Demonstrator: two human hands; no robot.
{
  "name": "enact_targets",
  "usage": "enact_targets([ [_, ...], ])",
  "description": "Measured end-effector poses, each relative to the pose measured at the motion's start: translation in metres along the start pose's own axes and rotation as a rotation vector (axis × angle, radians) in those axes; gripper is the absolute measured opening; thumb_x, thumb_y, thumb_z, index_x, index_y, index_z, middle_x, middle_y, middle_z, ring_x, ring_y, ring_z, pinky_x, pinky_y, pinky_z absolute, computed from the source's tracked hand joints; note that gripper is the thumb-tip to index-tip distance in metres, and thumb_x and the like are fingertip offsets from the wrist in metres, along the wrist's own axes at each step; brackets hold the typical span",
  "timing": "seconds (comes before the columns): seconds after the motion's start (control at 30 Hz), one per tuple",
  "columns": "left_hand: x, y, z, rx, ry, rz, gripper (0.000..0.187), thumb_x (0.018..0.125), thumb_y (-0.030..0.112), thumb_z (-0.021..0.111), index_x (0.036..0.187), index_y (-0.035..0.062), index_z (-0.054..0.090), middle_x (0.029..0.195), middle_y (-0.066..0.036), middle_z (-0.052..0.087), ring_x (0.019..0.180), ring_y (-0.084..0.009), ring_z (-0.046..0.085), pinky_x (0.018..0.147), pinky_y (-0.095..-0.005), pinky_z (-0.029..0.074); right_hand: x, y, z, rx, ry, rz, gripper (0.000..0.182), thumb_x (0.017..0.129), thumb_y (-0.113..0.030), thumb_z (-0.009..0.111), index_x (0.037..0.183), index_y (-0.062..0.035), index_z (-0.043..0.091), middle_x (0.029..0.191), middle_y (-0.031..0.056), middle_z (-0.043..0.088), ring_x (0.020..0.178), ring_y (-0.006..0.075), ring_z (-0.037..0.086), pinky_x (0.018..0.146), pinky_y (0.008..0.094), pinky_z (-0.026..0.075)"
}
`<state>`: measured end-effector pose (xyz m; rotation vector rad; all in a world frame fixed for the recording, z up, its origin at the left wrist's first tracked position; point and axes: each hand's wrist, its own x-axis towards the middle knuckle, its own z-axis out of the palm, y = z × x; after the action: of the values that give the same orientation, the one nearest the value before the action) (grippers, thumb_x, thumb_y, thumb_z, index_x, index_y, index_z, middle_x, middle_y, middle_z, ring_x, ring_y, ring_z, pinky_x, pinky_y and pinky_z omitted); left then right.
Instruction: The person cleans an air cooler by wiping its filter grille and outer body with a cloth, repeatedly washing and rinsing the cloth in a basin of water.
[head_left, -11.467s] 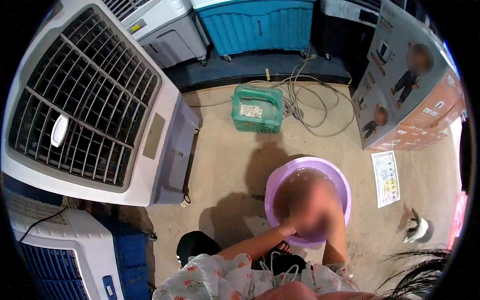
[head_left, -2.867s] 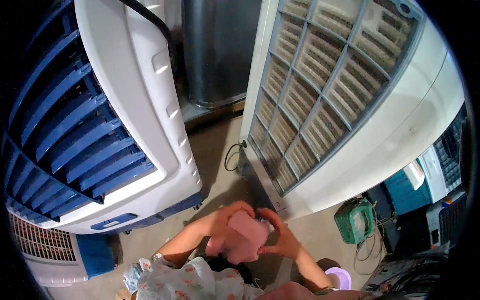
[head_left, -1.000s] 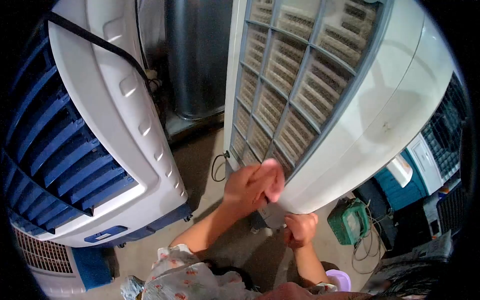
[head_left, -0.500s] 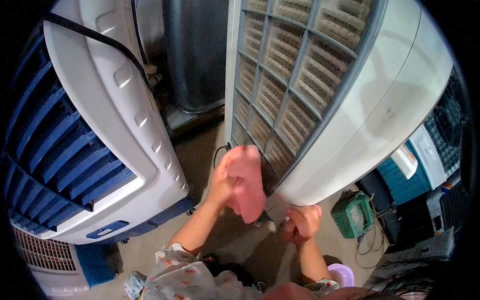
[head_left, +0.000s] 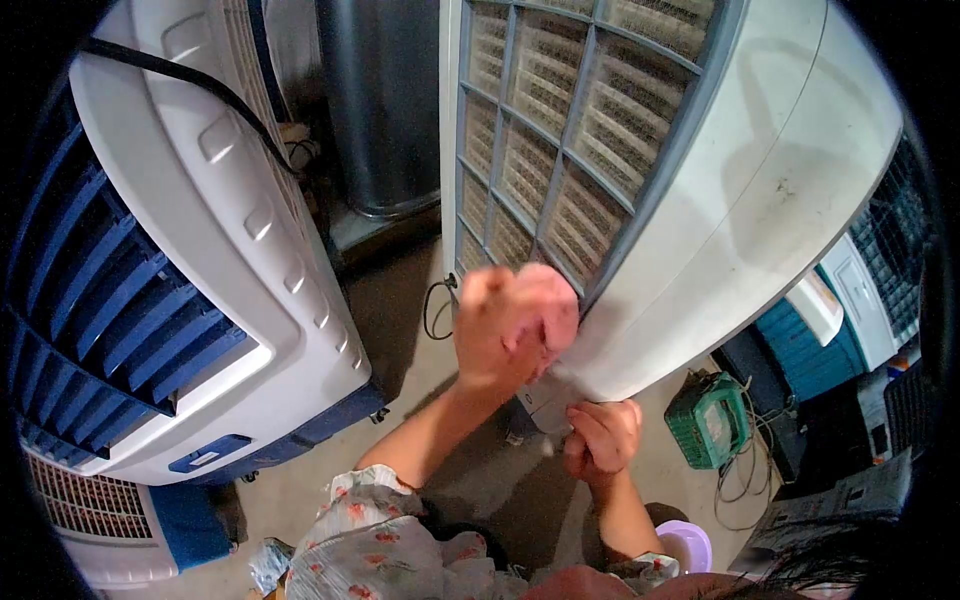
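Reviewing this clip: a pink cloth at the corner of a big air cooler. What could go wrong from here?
The left hand presses the pink cloth at the air cooler grille's lower corner; if the cloth is wet, water may get inside. A loose cable lies on the floor close by and could catch a foot. The right hand grips something under the cooler's edge and could be pinched.

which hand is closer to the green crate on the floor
Right. The right hand is curled under the white cooler's lower corner, a short way left of the green crate. The left hand, holding a pink cloth, is higher and further left.
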<state>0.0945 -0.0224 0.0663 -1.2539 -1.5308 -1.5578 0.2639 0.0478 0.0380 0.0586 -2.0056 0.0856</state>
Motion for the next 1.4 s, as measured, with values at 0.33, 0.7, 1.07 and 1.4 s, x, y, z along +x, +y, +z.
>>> enact_targets([
  [0.33,0.003,-0.015,-0.006,0.08,0.016,0.117,0.034,0.061,0.017,0.07,0.094,0.022,0.066,0.087,-0.007,0.052,0.074,-0.0231,0.054,0.06,-0.0335,0.045,0.009,-0.002,-0.007,0.114,0.07,0.042,0.013,0.069,-0.001,0.051,0.079,-0.0034,0.059,0.076,0.0111,0.062,0.068,0.0226,0.056,0.061,0.0336,0.042],
  [0.7,0.009,-0.001,-0.005,-0.121,-0.016,0.021,0.039,0.068,0.021,0.07,0.106,0.0153,0.061,0.1,-0.008,0.047,0.084,-0.0232,0.051,0.068,-0.0335,0.045,0.046,0.005,0.004,-0.312,0.126,0.088,0.063,0.076,-0.013,0.062,0.128,-0.0148,0.026,0.14,0.0245,0.0,0.124,0.0401,0.024,0.097,0.0472,0.029],
  [1.07,-0.051,-0.032,-0.011,-0.095,0.025,-0.225,0.045,0.06,0.016,0.073,0.103,0.0109,0.059,0.101,-0.013,0.05,0.086,-0.0312,0.054,0.074,-0.039,0.047,0.039,0.009,0.013,-0.32,0.142,0.074,0.065,0.076,-0.003,0.06,0.129,-0.0126,0.024,0.141,0.0228,-0.004,0.127,0.0423,0.017,0.098,0.0496,0.031],
  [1.4,-0.09,-0.029,-0.023,-0.089,-0.237,-0.195,0.043,0.062,0.014,0.069,0.105,0.015,0.059,0.098,-0.009,0.053,0.085,-0.0263,0.056,0.068,-0.0355,0.047,0.037,0.009,0.017,-0.374,0.146,0.069,0.06,0.079,-0.003,0.056,0.129,-0.0099,0.024,0.142,0.0214,-0.004,0.128,0.0416,0.017,0.099,0.0491,0.029],
])
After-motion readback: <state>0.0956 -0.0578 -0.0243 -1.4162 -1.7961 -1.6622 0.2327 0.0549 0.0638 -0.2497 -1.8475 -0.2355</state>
